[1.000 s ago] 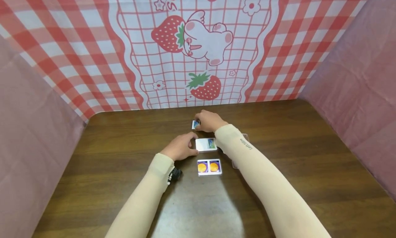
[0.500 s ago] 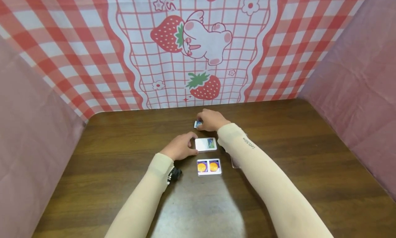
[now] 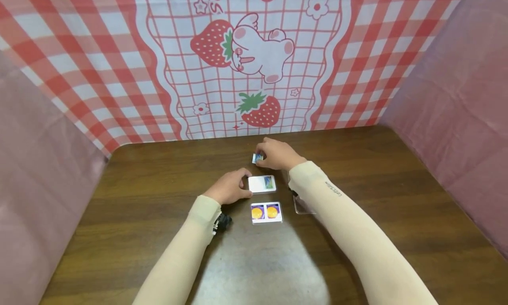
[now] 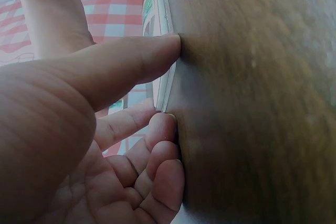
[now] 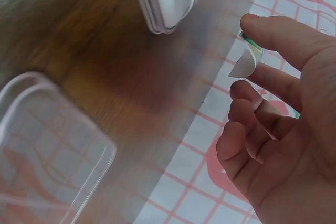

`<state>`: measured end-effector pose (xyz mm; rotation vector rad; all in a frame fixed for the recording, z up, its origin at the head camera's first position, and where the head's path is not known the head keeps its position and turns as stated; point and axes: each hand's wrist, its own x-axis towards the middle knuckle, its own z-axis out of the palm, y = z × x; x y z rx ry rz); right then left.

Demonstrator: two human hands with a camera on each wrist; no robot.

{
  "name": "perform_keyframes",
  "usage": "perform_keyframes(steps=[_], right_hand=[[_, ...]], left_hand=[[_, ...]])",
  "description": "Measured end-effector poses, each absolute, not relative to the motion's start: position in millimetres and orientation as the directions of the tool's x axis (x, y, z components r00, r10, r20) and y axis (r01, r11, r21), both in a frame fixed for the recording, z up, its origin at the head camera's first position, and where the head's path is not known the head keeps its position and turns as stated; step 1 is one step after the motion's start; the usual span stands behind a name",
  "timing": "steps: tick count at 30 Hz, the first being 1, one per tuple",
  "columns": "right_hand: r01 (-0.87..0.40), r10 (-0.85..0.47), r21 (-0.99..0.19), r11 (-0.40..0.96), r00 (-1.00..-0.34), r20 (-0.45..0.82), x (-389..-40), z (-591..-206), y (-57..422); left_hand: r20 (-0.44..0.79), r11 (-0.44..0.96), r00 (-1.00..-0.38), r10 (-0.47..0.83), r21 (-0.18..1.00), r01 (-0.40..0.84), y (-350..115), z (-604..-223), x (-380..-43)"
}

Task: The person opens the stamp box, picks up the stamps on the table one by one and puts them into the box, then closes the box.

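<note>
My right hand [image 3: 278, 154] pinches a small blue picture stamp [image 3: 256, 158] between thumb and index finger. In the right wrist view the stamp [image 5: 244, 63] curls and shows a white back with a toothed edge. My left hand [image 3: 228, 187] holds a white rectangular plate with a clear rim [image 3: 257, 184] at its left corners, thumb on the near side and index finger on the far side. A landscape stamp [image 3: 269, 182] covers the plate's right half. Nearer me lies a second clear-rimmed plate [image 3: 267, 220] bearing two orange-and-purple stamps [image 3: 272, 212].
A clear plastic case [image 3: 303, 206] lies under my right forearm, partly hidden, and shows at lower left in the right wrist view. The wooden table [image 3: 158, 252] ends at a checked strawberry cloth [image 3: 262, 45] behind. Pink cloth [image 3: 448, 98] hangs at the sides.
My right hand has moved slightly right with the stamp in its fingers, and more of the clear case shows. The left hand stays at the plate.
</note>
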<state>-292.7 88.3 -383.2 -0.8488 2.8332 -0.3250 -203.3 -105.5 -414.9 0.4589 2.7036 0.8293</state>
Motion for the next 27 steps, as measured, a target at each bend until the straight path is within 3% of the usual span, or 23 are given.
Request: perform_keyframes(steps=[27], right_hand=[[-0.548,-0.568,-0.265,0.793,-0.823,-0.001,-257.4,-379.5,116.8]], left_hand=[[-0.181,0.779,-0.91,0.374,0.593,0.202,-102.8,-411.4,-200.6]])
